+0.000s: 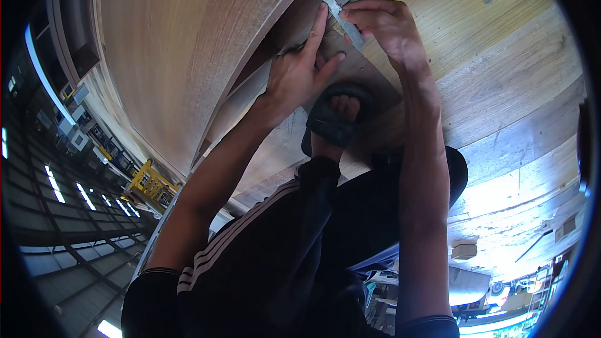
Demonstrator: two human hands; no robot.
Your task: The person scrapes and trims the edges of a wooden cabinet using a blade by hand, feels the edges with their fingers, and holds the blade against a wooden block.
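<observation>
A short, flat, pale grey strip (354, 34) lies at a slant by the lower edge of a large wood-grain panel; its exact kind cannot be made out. My right hand (387, 28) pinches the strip between thumb and fingers near its middle. With its index finger stretched out, my left hand (294, 76) touches the strip's upper end. The left thumb is spread away from that finger, and the other left fingers are partly hidden.
The curved-looking wood-grain panel (169, 44) rises at left. My sandalled foot (344, 107) is just below my hands on the wood-plank floor (501, 75). A small box (464, 249) sits at lower right, and a yellow metal frame (150, 183) stands at far left.
</observation>
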